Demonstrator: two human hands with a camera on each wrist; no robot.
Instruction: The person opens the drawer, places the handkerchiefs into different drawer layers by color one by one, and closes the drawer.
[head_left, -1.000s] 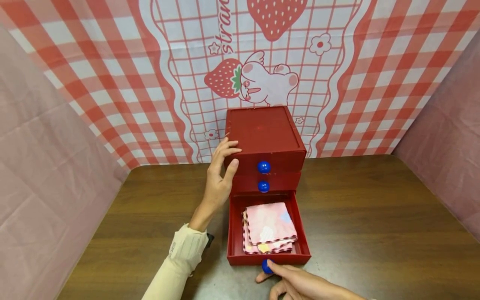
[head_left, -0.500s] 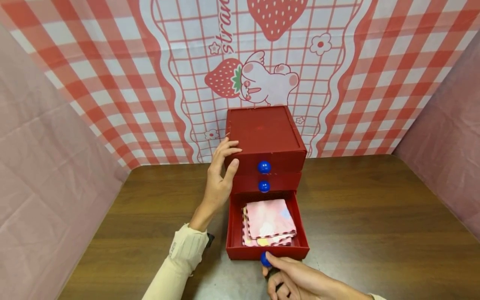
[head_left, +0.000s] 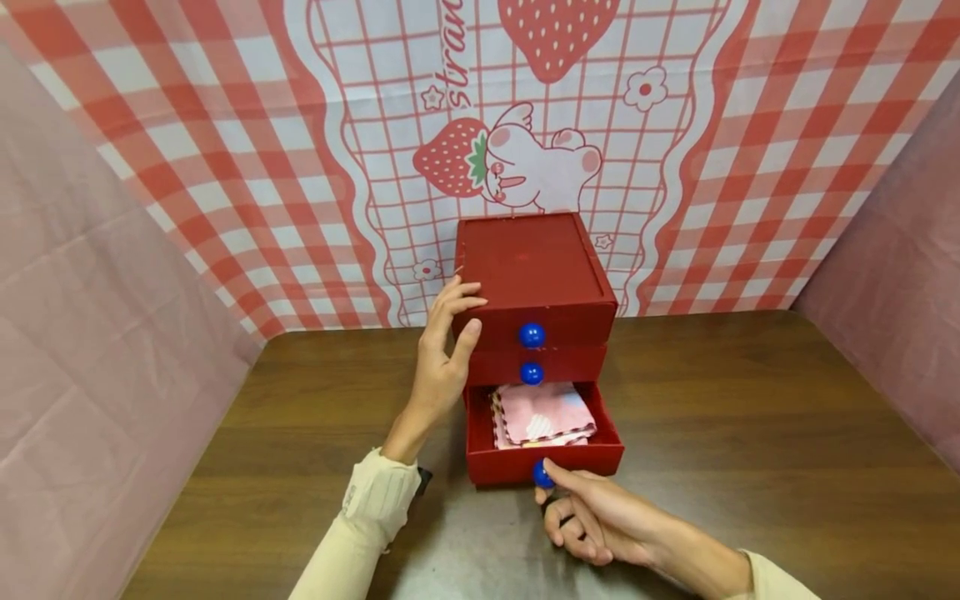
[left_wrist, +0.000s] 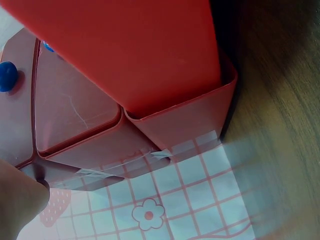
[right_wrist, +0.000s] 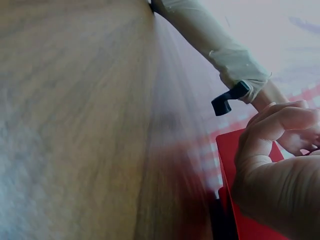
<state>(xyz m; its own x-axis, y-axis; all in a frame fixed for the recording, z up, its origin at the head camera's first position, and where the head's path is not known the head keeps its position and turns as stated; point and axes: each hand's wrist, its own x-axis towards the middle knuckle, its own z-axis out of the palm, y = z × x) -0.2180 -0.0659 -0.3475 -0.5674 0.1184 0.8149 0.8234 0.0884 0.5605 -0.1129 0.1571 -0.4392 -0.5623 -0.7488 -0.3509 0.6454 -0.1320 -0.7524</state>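
A red box of drawers [head_left: 532,260] stands on the table, with its lowest drawer [head_left: 506,467] pulled partly out. My right hand [head_left: 611,517] pinches that drawer's blue knob [head_left: 543,473] between thumb and a finger. In the drawer lie folded pink cloths [head_left: 543,412], their back part hidden under the drawer above. My left hand [head_left: 442,358] rests on the upper left side of the box, fingers on the top edge and thumb near the front. In the left wrist view, the drawer's red side [left_wrist: 165,55] sticks out of its slot.
Two more blue knobs, an upper knob [head_left: 532,335] and a middle knob [head_left: 532,373], mark the shut drawers above. Behind the box hangs a strawberry-print checked cloth [head_left: 360,125]. The brown wooden table [head_left: 720,433] extends to both sides, bounded by pink cloth walls [head_left: 97,333].
The lowest drawer has slid inward toward the box, my right hand moving with its knob. More of the pink cloths is covered. My left hand has stayed on the box.
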